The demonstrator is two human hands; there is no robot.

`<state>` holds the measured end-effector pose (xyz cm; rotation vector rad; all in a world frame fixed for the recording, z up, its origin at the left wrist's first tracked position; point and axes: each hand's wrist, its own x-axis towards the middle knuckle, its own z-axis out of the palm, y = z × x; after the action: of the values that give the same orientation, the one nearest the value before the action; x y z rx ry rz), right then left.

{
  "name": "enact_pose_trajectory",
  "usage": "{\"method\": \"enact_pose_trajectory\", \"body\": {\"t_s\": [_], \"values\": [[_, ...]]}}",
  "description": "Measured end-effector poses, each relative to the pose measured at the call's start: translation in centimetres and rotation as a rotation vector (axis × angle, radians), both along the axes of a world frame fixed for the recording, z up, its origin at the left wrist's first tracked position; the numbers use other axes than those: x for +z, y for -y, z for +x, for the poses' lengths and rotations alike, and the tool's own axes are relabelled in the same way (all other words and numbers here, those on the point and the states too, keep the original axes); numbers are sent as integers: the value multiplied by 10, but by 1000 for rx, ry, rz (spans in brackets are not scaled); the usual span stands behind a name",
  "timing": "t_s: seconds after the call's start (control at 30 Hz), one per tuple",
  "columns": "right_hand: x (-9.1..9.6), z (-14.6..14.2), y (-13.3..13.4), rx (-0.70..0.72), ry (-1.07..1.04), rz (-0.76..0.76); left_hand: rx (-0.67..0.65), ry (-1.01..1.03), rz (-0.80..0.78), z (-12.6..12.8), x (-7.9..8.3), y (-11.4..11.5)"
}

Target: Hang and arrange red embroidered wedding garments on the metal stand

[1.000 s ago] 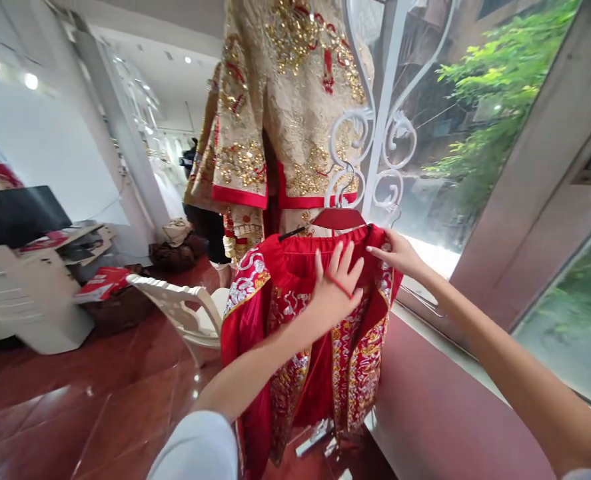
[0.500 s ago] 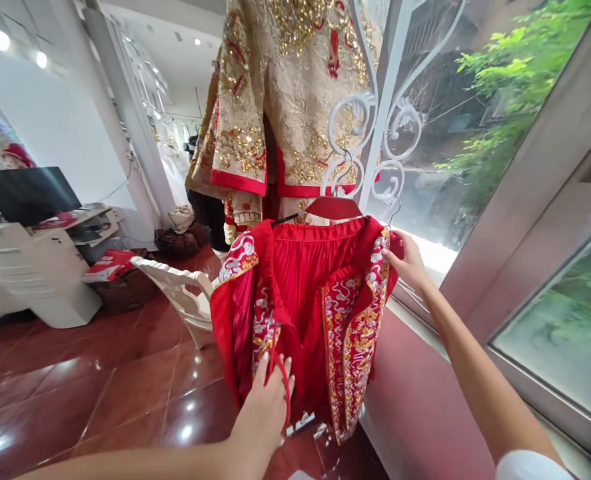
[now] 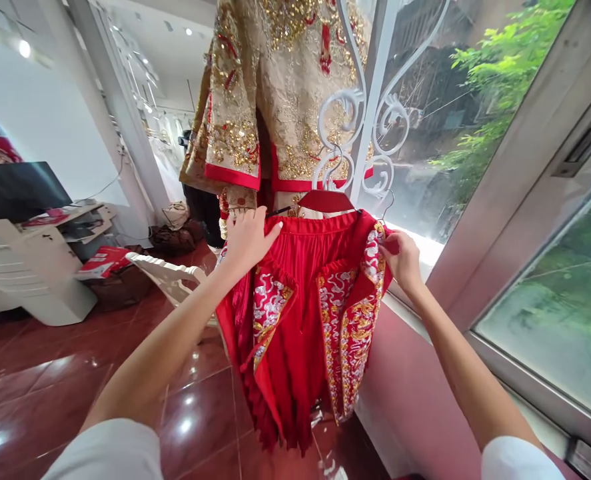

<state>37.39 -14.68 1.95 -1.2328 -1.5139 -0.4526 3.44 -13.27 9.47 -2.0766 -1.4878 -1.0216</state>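
Observation:
A red jacket [image 3: 360,333] with silver and gold embroidery hangs around a gathered red skirt [image 3: 320,243]. Both are on a red hanger [image 3: 328,201], hooked on white scrolled ironwork. My left hand [image 3: 248,241] lies over the jacket's left shoulder, fingers bent over the top and thumb across the front near the waistband. At the opposite shoulder, my right hand [image 3: 401,259] pinches the jacket's edge between thumb and fingers. The jacket's front panels hang apart, with the skirt visible between them.
Behind hangs a beige, gold-beaded garment [image 3: 295,127] with red trim. White ironwork [image 3: 360,133] stands before the window [image 3: 425,127]. A white chair [image 3: 168,280] is at left, beyond it a desk [image 3: 30,267] with a monitor [image 3: 22,193]. A pink ledge [image 3: 415,387] runs along the right.
My left hand has risen from the red cord at the jacket's lower front to its left shoulder. The left front panel has dropped and swung. My right hand stays at the right shoulder.

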Motion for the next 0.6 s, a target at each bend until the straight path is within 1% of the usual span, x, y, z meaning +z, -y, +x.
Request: {"method": "enact_pose_trajectory", "body": {"t_s": [0.07, 0.17, 0.27, 0.33, 0.37, 0.43, 0.5, 0.53, 0.57, 0.6], "values": [[2, -1, 2, -18, -2, -14, 41, -30, -8, -5, -6, -16], [3, -2, 10, -34, -69, -28, 51, -88, 40, -13, -11, -25], [7, 1, 23, 3, -123, -60, 25, -154, 62, -22, -7, -34], [16, 6, 32, 53, -144, -129, 7, -176, 66, -29, -2, -43], [21, 9, 36, 95, -181, -177, -4, -177, 63, -32, 1, -48], [34, 15, 40, 221, -320, -309, -46, -168, 38, -36, 5, -54], [47, 20, 39, 384, -488, -519, -73, -152, 16, -39, 6, -52], [53, 21, 36, 459, -541, -645, -50, -137, 13, -39, 5, -48], [57, 22, 33, 506, -551, -748, 2, -117, 14, -38, 4, -43], [61, 22, 29, 521, -527, -802, 75, -96, 16, -38, 2, -36]]}}
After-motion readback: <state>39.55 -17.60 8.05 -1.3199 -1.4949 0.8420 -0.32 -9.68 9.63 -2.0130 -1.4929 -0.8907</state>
